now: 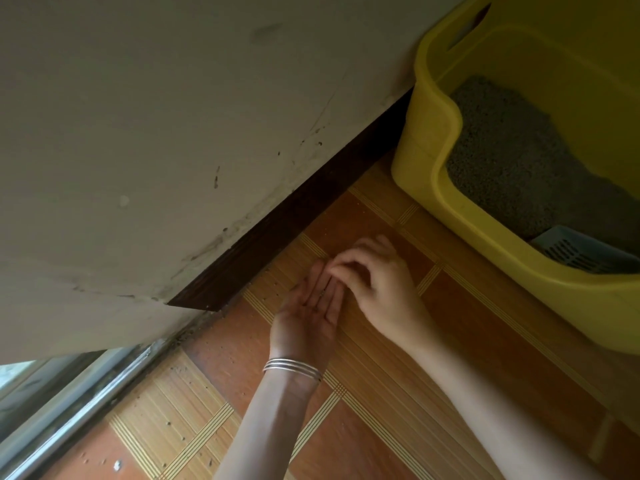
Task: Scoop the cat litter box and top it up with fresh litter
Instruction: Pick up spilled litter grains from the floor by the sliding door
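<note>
Left hand: the left hand point(311, 306) is lying palm-up with straight fingers on the orange patterned tile floor point(398, 393), thin silver bangles point(292, 368) circling its wrist.
Right hand: the right hand point(377, 275) is curling its fingers, tips touching the left fingers; I cannot tell whether it is pinching anything.
Litter box: the yellow high-walled plastic litter box point(433, 109) is sitting on the floor, to the right of the hands and apart from them.
Litter: grey granular litter point(512, 157) is lying inside the box.
Scoop: a pale blue slotted plastic scoop point(581, 251) is resting inside, by the near rim.

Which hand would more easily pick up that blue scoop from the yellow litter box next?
Right, probably. The right hand lies on the side of the litter box, closer to the blue scoop; the left hand lies palm up, farther away by the wall.
</note>
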